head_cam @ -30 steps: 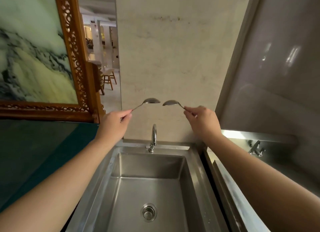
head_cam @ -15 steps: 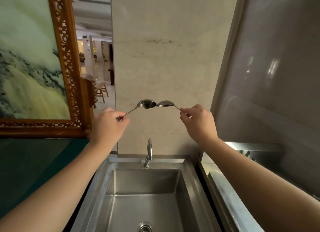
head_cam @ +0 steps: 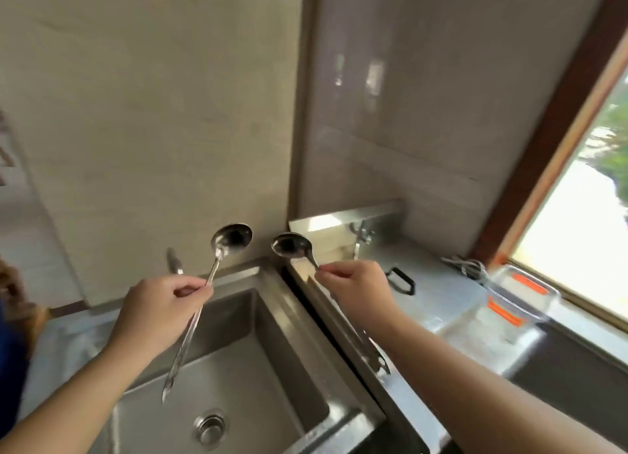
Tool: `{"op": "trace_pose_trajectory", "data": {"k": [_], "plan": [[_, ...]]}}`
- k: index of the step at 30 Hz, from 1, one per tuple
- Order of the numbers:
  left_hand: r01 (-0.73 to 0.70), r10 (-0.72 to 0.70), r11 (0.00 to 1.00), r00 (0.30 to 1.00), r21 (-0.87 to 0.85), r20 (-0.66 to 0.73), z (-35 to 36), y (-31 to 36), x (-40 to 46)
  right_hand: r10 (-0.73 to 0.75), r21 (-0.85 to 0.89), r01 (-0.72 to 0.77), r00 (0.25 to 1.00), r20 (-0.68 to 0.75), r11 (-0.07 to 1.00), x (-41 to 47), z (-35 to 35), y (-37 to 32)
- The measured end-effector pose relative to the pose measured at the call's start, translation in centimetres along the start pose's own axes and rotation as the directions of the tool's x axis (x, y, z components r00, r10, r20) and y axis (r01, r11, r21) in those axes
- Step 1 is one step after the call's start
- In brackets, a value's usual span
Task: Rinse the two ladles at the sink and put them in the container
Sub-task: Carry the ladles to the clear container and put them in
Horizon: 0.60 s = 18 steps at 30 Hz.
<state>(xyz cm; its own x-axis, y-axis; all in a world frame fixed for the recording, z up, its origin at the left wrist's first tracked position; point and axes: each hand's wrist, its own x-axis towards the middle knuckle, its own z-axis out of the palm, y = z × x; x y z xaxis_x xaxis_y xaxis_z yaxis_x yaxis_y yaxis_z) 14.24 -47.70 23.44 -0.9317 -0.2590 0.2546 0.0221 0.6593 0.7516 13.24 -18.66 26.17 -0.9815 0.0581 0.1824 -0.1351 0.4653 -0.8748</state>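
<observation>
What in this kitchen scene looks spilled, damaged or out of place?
Nothing stands out. The left hand and right hand each hold a ladle bowl-up above the sink, which looks dry. The clear container sits upright on the steel counter. The picture is motion-blurred, so small flaws could be missed.

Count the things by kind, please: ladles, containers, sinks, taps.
Ladles: 2, one in the left hand, one in the right hand
Containers: 1
Sinks: 1
Taps: 2
Total: 6
</observation>
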Motion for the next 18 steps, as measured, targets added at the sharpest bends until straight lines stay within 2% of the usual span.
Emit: {"op": "trace_pose_trajectory", "data": {"k": [4, 8, 14, 18], "plan": [[0.045, 0.027, 0.972, 0.953, -0.23, 0.301, 6.7, 3.3, -0.3, 0.239, 0.16, -0.226, 0.969, -0.068, 0.961, -2.3, -6.2, 4.7], [0.069, 0.084, 0.953, 0.877, -0.297, 0.473, 14.4, 7.6, -1.6, 0.416, 0.354, -0.348, 0.899, -0.138, 0.868, -4.1, -12.2, 9.2], [0.138, 0.093, 0.946, 0.754, -0.294, 0.65, 25.5, 16.1, -5.5, 0.589, 0.602, -0.399, 0.794, -0.15, 0.692, -6.1, -22.6, 17.8], [0.28, 0.0, 0.924, 0.68, -0.26, 0.733, 33.2, 22.4, -7.6, 0.643, 0.694, -0.394, 0.755, -0.129, 0.603, -6.7, -30.2, 24.2]]}}
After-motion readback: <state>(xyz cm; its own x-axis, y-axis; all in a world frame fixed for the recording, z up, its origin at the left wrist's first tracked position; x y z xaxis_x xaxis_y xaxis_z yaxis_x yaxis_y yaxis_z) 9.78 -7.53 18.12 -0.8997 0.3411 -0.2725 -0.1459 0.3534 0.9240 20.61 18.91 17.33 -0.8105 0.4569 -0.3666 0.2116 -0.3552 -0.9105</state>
